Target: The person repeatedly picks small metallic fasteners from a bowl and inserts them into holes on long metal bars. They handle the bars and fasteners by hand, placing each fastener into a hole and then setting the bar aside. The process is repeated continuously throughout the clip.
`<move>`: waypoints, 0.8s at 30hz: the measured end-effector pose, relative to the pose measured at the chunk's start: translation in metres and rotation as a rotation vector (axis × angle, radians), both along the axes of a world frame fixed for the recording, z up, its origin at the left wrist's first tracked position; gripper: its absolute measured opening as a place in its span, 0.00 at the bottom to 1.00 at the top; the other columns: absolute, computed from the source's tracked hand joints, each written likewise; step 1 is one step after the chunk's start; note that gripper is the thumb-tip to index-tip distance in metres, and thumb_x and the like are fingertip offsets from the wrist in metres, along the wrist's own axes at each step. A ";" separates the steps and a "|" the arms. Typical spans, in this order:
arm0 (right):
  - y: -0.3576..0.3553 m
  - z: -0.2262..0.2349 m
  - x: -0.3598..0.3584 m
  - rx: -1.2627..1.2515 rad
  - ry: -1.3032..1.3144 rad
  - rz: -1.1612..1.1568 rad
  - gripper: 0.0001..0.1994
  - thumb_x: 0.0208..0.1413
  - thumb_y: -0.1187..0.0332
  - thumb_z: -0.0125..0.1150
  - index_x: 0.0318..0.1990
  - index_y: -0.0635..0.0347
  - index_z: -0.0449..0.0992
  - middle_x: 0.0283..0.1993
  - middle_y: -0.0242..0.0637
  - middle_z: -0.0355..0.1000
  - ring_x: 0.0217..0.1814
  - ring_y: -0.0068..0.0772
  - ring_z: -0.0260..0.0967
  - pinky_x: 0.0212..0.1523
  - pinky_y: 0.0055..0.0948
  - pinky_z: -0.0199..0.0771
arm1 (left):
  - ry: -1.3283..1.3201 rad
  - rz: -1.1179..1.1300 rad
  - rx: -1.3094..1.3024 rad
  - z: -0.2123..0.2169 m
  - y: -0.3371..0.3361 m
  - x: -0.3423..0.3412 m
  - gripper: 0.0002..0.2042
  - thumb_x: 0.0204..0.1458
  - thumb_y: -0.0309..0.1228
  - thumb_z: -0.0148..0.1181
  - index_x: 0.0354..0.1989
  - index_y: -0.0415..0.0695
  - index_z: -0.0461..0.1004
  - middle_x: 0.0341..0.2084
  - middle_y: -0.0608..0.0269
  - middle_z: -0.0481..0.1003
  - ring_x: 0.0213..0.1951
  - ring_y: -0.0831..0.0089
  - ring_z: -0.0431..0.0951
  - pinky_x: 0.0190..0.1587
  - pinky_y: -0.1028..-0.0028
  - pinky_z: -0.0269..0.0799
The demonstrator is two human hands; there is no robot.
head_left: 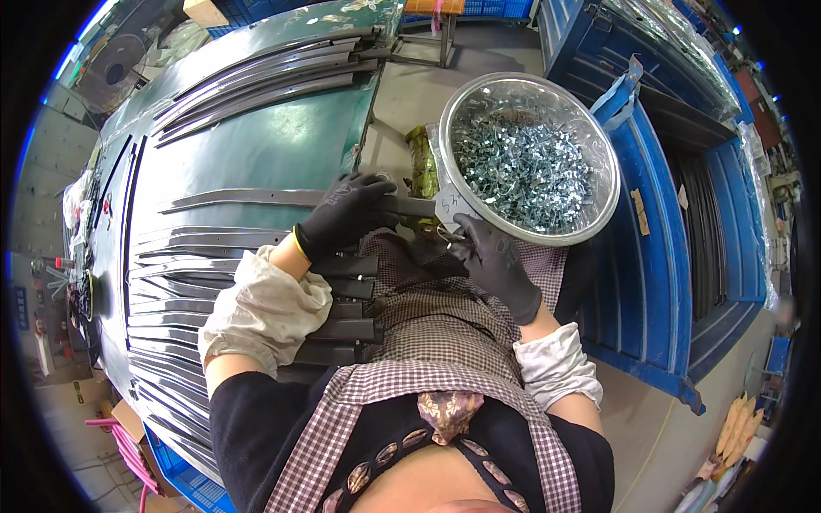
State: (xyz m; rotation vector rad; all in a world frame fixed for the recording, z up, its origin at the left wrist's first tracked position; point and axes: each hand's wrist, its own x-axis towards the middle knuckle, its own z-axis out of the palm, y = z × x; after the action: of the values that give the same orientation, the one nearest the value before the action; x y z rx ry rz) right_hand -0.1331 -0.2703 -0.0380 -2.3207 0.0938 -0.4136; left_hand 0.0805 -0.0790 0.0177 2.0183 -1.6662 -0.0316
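Observation:
A long dark grey strip (256, 197) reaches from the table over my lap. My left hand (346, 214), in a black glove, is closed around it close to its right end. At that end, my right hand (498, 263), also black-gloved, has its fingers pinched together. Whatever small piece they hold is too small to make out. A round clear tub (446, 167) full of small shiny metal clips (534, 175) stands just beyond my right hand. A pale tag with handwriting (453, 205) hangs at its near side, by my fingertips.
More dark strips (184, 306) lie in a row on the green table (282, 128), left of my lap. Another bundle of strips (265, 81) rests at its far side. To the right stands a blue metal bin (637, 282) with long dark pieces inside. A blue crate (192, 483) sits at lower left.

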 end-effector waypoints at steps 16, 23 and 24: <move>0.000 -0.030 0.033 0.071 -0.178 0.153 0.17 0.53 0.70 0.64 0.51 0.61 0.75 0.37 0.49 0.78 0.36 0.52 0.77 0.37 0.43 0.77 | 0.312 -0.101 0.360 -0.015 0.007 0.001 0.19 0.43 0.36 0.72 0.43 0.42 0.79 0.36 0.54 0.80 0.40 0.52 0.79 0.45 0.60 0.74; 0.000 -0.031 0.033 -0.004 0.014 0.030 0.08 0.57 0.68 0.59 0.36 0.64 0.78 0.32 0.50 0.75 0.31 0.53 0.73 0.33 0.45 0.71 | 0.291 -0.098 0.321 -0.017 0.008 0.003 0.20 0.45 0.34 0.70 0.47 0.42 0.78 0.37 0.51 0.79 0.40 0.51 0.79 0.45 0.60 0.74; -0.004 -0.026 0.025 0.027 -0.009 0.023 0.08 0.57 0.67 0.59 0.35 0.63 0.78 0.31 0.50 0.75 0.32 0.54 0.73 0.33 0.46 0.71 | 0.281 -0.100 0.264 -0.018 0.009 0.001 0.18 0.46 0.34 0.69 0.46 0.41 0.78 0.35 0.51 0.78 0.39 0.50 0.79 0.43 0.60 0.74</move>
State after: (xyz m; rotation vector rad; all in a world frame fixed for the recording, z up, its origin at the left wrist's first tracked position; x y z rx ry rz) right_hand -0.1085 -0.2739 -0.0640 -2.2913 0.0683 -0.4093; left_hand 0.0813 -0.0705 0.0002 2.0010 -1.6468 -0.5707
